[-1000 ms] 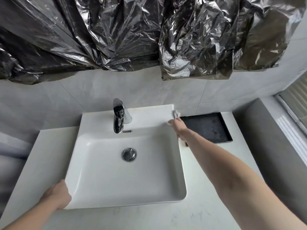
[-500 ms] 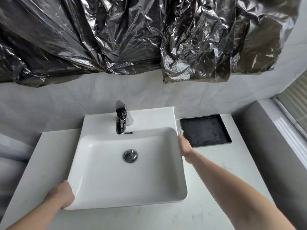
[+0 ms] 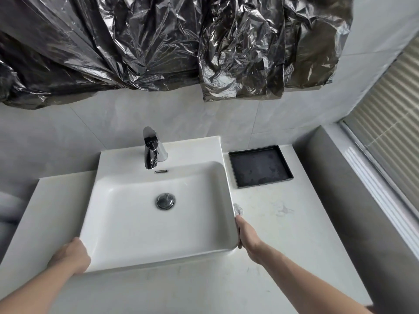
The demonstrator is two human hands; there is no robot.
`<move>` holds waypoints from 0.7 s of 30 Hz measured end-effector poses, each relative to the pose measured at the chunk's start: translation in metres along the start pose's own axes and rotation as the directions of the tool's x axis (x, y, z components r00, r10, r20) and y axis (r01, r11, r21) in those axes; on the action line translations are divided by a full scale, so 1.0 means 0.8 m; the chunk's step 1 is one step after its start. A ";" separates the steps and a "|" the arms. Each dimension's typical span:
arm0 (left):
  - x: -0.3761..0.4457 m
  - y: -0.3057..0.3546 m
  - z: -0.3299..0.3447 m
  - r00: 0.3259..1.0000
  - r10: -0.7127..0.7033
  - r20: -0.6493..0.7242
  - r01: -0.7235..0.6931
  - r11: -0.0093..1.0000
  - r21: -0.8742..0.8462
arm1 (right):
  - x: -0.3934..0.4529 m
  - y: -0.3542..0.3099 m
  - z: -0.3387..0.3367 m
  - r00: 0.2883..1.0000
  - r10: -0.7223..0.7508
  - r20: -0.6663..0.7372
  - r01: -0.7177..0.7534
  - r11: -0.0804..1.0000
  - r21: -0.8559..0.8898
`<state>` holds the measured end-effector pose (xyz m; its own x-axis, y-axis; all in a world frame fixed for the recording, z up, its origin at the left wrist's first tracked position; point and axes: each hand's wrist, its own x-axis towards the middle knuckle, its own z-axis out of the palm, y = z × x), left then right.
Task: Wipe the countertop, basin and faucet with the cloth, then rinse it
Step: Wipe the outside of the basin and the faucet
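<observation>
Your right hand (image 3: 246,233) has slid from the basin's (image 3: 127,223) back corner down its right edge toward you, pinching the cloth (image 3: 238,209) against the rim. Your left hand (image 3: 70,257) curls round the front left corner. No writing shows.

Right hand (image 3: 246,234) with cloth (image 3: 238,209) along basin (image 3: 127,223) edge, left hand (image 3: 71,257) gripping corner
</observation>
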<state>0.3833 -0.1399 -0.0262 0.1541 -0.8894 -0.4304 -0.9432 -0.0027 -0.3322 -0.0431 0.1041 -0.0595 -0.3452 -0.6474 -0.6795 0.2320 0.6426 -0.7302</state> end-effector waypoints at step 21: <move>-0.007 -0.001 -0.011 1.000 0.030 0.009 -0.030 0.997 -0.065 | -0.068 0.027 0.037 0.886 -0.415 -0.205 0.355 0.893 -0.276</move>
<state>0.3804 -0.1388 -0.0160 0.1281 -0.8851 -0.4475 -0.9646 -0.0063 -0.2636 0.0074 0.1413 -0.0400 -0.5891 -0.7565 -0.2841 -0.1657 0.4573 -0.8738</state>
